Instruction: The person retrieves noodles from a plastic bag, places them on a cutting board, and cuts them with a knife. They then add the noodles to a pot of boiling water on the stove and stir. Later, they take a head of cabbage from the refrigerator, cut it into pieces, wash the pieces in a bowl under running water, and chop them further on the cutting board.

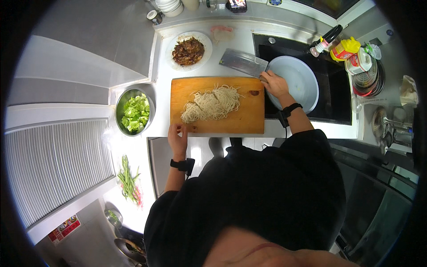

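Observation:
A wooden cutting board [218, 128] lies on the white counter, bearing a pile of pale noodles [213, 102] with visible cuts across it. A cleaver [243, 62] lies behind the board, its broad blade pointing left. My right hand [274, 83] is at the cleaver's handle end, by the board's back right corner; the handle is mostly hidden, so whether the fingers grip it is unclear. My left hand [177, 135] is at the board's front left corner, fingers curled near the edge; its hold is unclear. A plate of dark chopped food [188, 51] stands behind the board.
A pale blue basin [295, 83] of water stands in the black sink [337, 96], right of the board. A metal bowl of chopped lettuce [135, 112] stands left. Green beans [128, 180] lie on the left counter. Bottles [345, 48] stand at the sink's back right.

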Tool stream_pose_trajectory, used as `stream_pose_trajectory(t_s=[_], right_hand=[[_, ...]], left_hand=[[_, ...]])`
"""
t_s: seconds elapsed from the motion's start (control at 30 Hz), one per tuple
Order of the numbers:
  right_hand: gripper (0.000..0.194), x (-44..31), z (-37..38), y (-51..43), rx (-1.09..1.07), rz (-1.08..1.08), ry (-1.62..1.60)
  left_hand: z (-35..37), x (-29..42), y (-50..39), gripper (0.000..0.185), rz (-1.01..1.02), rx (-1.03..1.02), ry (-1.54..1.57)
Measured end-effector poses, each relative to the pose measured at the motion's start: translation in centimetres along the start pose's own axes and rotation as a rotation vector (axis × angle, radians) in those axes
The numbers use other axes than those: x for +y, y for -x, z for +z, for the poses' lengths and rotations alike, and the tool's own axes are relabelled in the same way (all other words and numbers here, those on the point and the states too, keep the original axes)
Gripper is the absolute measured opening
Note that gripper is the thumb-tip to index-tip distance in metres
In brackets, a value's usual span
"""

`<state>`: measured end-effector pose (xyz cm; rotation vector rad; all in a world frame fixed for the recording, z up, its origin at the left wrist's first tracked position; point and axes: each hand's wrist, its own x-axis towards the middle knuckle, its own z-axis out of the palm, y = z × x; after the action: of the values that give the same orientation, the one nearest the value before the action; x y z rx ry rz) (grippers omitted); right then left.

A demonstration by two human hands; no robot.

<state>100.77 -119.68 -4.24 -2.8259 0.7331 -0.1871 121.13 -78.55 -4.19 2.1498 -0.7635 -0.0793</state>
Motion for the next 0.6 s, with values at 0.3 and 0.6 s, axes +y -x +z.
stream_pose_trajectory(t_s=[0.3,0.6], right_hand=[[0.03,2.5,0.4,-4.7,-0.205,0.011,-0.302],[0.027,2.6,3.8,-13.5,0.009,0.02,-0.125]], left_hand=[[1.4,3.9,0.6,0.008,-0.052,-0.003,0.045],[1.6,7.1,1.1,0.004,-0.066,-0.058,-0.017]])
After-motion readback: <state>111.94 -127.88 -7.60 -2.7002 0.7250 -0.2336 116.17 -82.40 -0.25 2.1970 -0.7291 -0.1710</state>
